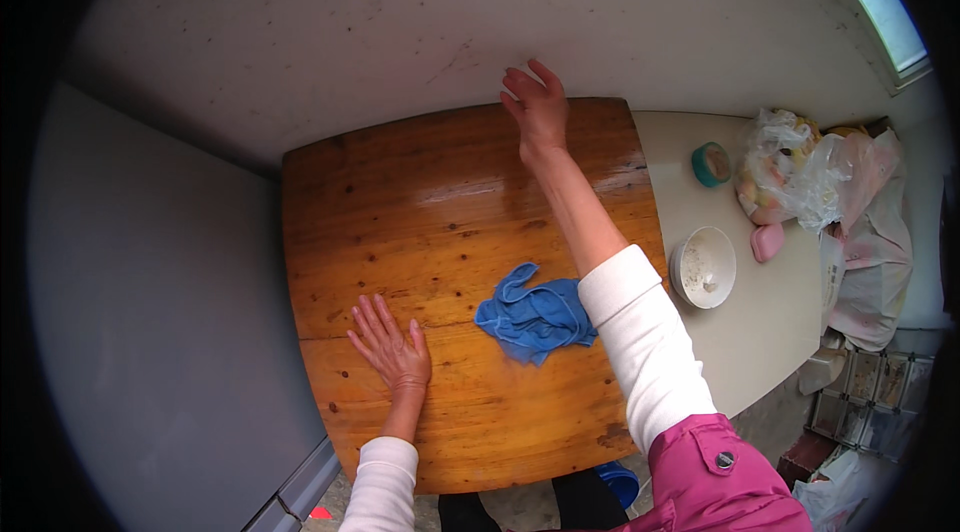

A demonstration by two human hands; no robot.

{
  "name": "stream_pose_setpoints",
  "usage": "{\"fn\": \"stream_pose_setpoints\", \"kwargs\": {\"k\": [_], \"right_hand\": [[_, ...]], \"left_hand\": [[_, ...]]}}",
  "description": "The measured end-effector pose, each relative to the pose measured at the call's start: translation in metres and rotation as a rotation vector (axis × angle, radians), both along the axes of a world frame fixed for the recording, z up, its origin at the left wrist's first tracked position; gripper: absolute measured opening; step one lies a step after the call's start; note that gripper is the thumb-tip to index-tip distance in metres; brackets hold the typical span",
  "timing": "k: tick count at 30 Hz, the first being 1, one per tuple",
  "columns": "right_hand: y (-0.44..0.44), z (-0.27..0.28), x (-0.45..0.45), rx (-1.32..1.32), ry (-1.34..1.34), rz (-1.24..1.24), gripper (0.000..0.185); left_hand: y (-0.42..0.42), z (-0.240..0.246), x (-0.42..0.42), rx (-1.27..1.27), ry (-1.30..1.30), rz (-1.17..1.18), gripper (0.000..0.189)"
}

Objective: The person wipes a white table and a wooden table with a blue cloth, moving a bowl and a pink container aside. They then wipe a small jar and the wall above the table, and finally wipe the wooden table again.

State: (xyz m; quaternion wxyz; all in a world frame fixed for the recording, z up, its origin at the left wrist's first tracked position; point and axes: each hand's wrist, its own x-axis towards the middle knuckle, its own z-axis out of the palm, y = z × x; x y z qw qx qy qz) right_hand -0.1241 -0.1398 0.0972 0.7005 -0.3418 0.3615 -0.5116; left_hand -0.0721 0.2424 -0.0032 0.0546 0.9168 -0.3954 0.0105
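My left hand [391, 349] rests palm down, fingers spread, on the wooden table [480, 412]. Stretched out to the table's far edge, my right hand [538, 110] holds nothing, and its fingers are apart and slightly bent in front of the wall. Whether its fingertips touch the wall I cannot tell. A crumpled blue cloth [536, 314] lies on the tabletop between my two arms, partly hidden by the right sleeve. The wood shines near its far side.
A grey cabinet-like panel [165, 307] borders the table on the left, a stained wall [420, 29] behind. On the pale surface [757, 337] at right are a white bowl [703, 267], green tape roll [711, 164], pink case [766, 242] and plastic bags [795, 164]. A blue basin [619, 483] is below.
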Motion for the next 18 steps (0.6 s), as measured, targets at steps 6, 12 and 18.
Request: {"fn": "stream_pose_setpoints", "kwargs": {"k": [6,12,18], "right_hand": [[-0.020,-0.003,-0.012,0.243,-0.109,-0.068,0.038],[-0.001,0.016,-0.003,0.023,-0.063,0.007,0.033],[0.027,-0.003,0.011,-0.443,0.302,0.169,0.025]], "left_hand": [[0.000,0.001,0.000,0.007,-0.010,-0.006,0.075],[0.000,0.002,-0.001,0.012,-0.007,-0.007,0.075],[-0.001,0.003,-0.001,0.018,-0.011,-0.006,0.075]]}}
